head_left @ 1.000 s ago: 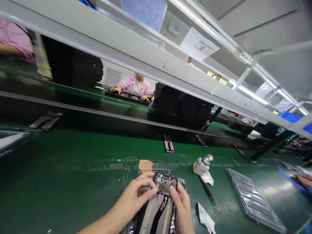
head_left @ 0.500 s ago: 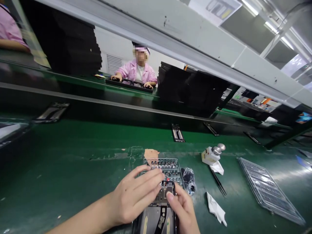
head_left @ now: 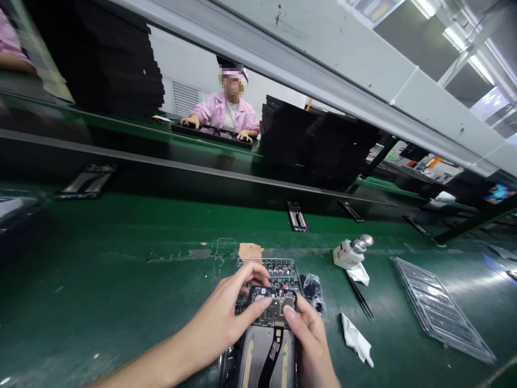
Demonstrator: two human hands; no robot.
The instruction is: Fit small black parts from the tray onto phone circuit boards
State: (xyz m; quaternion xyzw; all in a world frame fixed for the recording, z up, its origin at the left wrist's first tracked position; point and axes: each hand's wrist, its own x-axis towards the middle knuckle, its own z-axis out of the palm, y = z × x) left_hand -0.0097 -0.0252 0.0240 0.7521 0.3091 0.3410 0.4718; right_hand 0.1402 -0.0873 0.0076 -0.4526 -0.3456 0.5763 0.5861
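Through my remote link I see the right hand (head_left: 310,328) gripping an opened phone (head_left: 254,358) by its right edge, thumb on its circuit board (head_left: 274,311). The left hand (head_left: 230,312) is half curled at the phone's upper left, thumb over the board; I can't tell whether it grips. Just beyond the phone is a parts tray (head_left: 297,272); to the phone's right, a plastic bag (head_left: 313,290), tweezers (head_left: 361,296) and a bottle (head_left: 346,255).

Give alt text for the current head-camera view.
A right hand holds an opened phone-like device while the left hand curves over its exposed circuit board, above a green workbench. Beyond sits a tray of small parts; to the right are a white pump bottle and black tweezers.
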